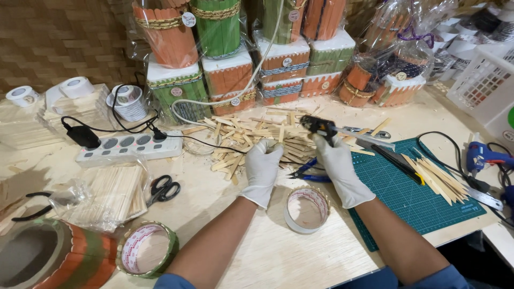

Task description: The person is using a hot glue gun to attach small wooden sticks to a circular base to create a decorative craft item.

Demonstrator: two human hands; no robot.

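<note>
— Fingers of the right hand (342,170) wrap tight around a black glue gun (319,126), nozzle held over the pile of wooden sticks (251,140).
— And the left hand (262,167)?
— Curled down on the sticks, steadying them; whether it grips one, I can't tell.

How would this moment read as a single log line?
left hand: gloved, on wooden sticks | right hand: gloved, holding black glue gun | tape roll: near hands
</note>
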